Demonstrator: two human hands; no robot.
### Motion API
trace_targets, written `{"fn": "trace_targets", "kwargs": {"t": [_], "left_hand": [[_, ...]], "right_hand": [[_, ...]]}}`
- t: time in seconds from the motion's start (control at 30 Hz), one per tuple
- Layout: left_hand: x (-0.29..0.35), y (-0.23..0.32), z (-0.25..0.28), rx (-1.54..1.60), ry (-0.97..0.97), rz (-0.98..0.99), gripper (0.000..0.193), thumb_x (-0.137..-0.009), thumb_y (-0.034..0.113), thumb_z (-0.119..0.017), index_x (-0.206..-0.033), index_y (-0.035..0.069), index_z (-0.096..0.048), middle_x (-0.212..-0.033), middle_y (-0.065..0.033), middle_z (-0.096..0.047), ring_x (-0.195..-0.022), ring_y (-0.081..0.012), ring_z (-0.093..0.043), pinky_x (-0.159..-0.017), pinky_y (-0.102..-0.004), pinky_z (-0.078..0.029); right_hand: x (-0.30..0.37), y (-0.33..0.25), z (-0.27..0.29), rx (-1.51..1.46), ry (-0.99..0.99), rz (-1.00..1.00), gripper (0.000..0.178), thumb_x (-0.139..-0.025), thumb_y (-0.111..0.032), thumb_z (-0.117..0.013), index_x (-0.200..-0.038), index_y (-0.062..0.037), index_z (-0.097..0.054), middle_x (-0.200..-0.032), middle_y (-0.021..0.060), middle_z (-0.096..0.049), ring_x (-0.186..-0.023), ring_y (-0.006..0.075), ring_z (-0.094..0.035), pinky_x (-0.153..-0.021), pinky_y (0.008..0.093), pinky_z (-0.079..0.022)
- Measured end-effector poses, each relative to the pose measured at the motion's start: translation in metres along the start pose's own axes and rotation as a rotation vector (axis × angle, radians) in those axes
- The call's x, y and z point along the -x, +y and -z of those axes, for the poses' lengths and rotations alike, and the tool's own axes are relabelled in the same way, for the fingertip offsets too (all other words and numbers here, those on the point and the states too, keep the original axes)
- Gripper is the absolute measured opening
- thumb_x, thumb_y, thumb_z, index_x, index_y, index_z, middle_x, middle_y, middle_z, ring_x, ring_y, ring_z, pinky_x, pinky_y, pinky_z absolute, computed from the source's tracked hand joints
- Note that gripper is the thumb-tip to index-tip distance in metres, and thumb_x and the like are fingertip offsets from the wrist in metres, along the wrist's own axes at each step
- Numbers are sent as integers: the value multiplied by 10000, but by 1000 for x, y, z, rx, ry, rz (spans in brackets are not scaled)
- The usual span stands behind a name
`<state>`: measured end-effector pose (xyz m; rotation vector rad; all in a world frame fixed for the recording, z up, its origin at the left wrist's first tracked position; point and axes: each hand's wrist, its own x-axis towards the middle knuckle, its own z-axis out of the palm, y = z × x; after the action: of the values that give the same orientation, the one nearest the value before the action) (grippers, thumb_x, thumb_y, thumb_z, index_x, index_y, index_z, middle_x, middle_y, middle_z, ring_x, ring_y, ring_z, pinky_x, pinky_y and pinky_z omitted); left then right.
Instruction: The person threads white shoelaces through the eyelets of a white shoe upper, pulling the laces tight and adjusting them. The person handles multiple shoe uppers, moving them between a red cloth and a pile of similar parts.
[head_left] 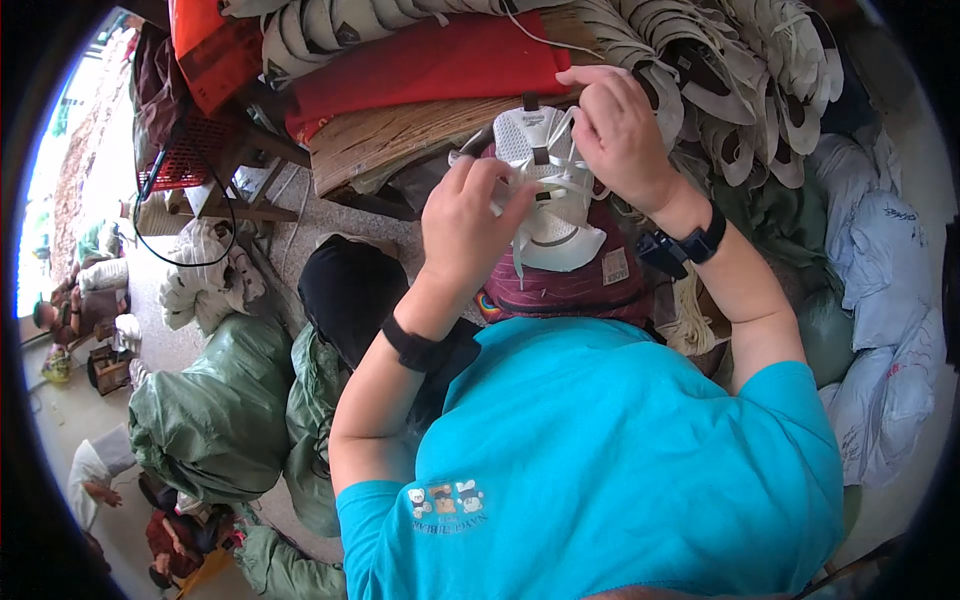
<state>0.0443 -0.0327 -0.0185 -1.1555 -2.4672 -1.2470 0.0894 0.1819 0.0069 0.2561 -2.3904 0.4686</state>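
A white shoe upper [560, 250] with a mesh tongue [520, 135] rests on a maroon patterned cloth [525, 295] over my lap. White shoelace [563, 185] crosses its front, and one loose end hangs down near my left hand. My left hand [468, 220] is at the upper's left edge, thumb and fingers pinched on the lace. Above the upper's right side, my right hand [622, 135] is closed with the thumb against the fingers, pinching a raised loop of the lace; its index finger points out to the left. My fingers hide part of both grips.
Ahead stands a wooden bench [400, 145] with a red cloth [430, 75] and a row of nested uppers [360, 30]. More uppers [750, 70] hang in bunches at the right. Green sacks [215, 410] lie left, white sacks [885, 270] right. Other people [175, 535] sit far left.
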Motion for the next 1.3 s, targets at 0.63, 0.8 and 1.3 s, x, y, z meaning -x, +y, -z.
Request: {"fn": "trace_targets", "kwargs": {"t": [0.63, 0.8, 1.3], "left_hand": [[15, -87, 89, -179, 275, 64, 181, -839, -12, -620, -1004, 51, -661, -909, -89, -573, -762, -192, -589, -653, -322, -493], [26, -37, 46, 96, -24, -33, 242, -785, -7, -693, -1015, 58, -657, -990, -114, -543, -788, -249, -581, -662, -328, -508], [23, -34, 11, 470, 19, 216, 153, -837, -47, -672, -957, 22, -608, -940, -59, -586, -753, -133, -594, -648, -265, -489]], "right_hand": [[49, 146, 66, 363, -91, -339, 210, -869, -74, -557, -1071, -25, -586, -1039, 189, -623, -967, 424, -605, -811, 467, -513], [0, 28, 31, -200, -286, -195, 147, -914, -90, -608, -1039, -22, -647, -979, 111, -627, -886, 249, -625, -782, 327, -492], [-26, -19, 22, -544, -679, -735, 173, -953, -203, -635, -931, -31, -626, -719, 6, -554, -676, 55, -537, -599, 253, -458]]}}
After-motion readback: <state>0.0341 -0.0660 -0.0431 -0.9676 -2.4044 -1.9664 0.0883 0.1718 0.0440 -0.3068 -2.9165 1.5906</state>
